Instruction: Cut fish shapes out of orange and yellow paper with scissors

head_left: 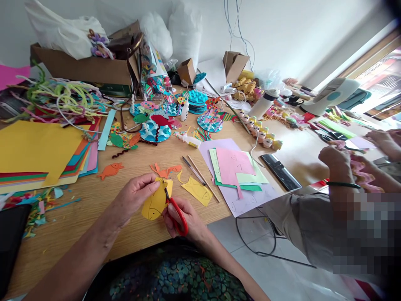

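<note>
My left hand pinches the upper edge of a piece of yellow paper with a fish outline drawn on it. Red-handled scissors are held in my right hand, their blades at the right edge of that paper. Just beyond, on the table, lies a second yellow piece that also has a drawn fish. Orange paper scraps rest past my left hand, and an orange cut-out fish is further left. A pen and a thin wooden stick lie side by side beyond the yellow pieces.
Stacked coloured paper covers the left side, with small scraps below it. Pink paper tops green and lilac sheets at right, beside a black case. Decorated blue discs stand at the back. Another person's hands work at far right.
</note>
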Demonstrator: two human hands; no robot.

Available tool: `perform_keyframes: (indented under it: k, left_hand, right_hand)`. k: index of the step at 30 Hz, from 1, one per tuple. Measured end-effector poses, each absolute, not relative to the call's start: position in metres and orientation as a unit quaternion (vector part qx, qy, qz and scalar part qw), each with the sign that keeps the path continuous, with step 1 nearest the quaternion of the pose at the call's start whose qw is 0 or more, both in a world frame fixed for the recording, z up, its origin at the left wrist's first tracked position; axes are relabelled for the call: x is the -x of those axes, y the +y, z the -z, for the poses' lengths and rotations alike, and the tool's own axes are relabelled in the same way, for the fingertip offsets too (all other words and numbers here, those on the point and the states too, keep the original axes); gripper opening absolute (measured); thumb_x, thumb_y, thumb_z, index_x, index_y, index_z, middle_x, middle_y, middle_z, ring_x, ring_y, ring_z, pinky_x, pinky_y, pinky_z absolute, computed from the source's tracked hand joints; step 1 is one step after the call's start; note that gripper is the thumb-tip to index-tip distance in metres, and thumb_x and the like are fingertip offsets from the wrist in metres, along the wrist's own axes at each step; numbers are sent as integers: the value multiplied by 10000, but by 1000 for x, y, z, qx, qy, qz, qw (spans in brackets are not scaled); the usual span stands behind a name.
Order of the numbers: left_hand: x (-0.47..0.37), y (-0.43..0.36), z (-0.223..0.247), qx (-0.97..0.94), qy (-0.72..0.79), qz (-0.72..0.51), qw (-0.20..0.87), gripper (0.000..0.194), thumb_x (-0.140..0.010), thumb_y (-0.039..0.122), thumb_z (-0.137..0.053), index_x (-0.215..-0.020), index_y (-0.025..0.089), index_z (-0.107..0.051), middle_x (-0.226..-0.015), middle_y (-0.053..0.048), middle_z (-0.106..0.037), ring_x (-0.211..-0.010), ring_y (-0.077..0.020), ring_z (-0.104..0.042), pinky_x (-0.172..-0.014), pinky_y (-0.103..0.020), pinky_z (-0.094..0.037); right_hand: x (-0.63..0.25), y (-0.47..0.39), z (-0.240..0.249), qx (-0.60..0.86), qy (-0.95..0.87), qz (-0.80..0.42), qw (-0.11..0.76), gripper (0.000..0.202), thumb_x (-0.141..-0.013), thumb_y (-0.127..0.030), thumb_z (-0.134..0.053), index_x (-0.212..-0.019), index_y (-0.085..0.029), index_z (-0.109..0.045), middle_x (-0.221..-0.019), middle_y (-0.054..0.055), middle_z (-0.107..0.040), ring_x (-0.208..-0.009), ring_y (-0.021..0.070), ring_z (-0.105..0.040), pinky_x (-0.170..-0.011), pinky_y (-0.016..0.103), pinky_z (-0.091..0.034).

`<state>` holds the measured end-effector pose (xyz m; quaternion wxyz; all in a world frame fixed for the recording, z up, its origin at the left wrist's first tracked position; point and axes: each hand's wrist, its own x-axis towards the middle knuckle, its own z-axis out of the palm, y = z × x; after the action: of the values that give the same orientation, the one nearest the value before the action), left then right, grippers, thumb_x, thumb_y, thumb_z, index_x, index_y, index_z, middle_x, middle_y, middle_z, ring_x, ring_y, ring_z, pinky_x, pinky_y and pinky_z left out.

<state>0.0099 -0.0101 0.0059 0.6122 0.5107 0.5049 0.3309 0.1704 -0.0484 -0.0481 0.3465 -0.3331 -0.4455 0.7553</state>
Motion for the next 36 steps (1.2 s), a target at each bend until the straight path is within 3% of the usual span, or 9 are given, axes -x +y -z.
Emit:
perform_keyframes:
  k: [14,22,29,36]
  left_hand:
    - [-15,-14,-3,-481,515,-361,611,259,-719,406,-602,-633,188,-492,-571,56,-472,-527,-99,-416,-483,-211,-355]
    - [-20,-15,-5,-464,520,-362,619,264,-678,417,-630,-629,187,-511,-568,51,-487,-508,-103,-438,-465,-214,-364]
    - [-21,-15,-4,-465,517,-358,623,246,-691,405,-611,-637,188,-508,-566,52,-495,-511,-104,-440,-467,-213,-361]
    - [-22,-16,-4,-473,527,-357,610,264,-689,406,-593,-596,202,-453,-534,68,-424,-487,-96,-390,-454,-214,-330]
  right_hand:
    - [-174,-50,47,368,-494,-717,327,464,-862,-604,-454,-707,-167,-468,-481,-52,-487,-395,60,-396,-411,186,-293]
    - [-173,-50,44,384,-490,-712,325,462,-832,-600,-499,-652,-178,-442,-463,-59,-471,-369,58,-390,-371,188,-263]
    - [-174,-50,44,377,-480,-719,333,402,-836,-550,-530,-719,-169,-478,-473,-65,-474,-374,64,-408,-369,183,-273]
    - [-173,-50,48,386,-470,-720,334,432,-829,-554,-537,-640,-178,-436,-470,-66,-459,-363,51,-382,-354,178,-271]
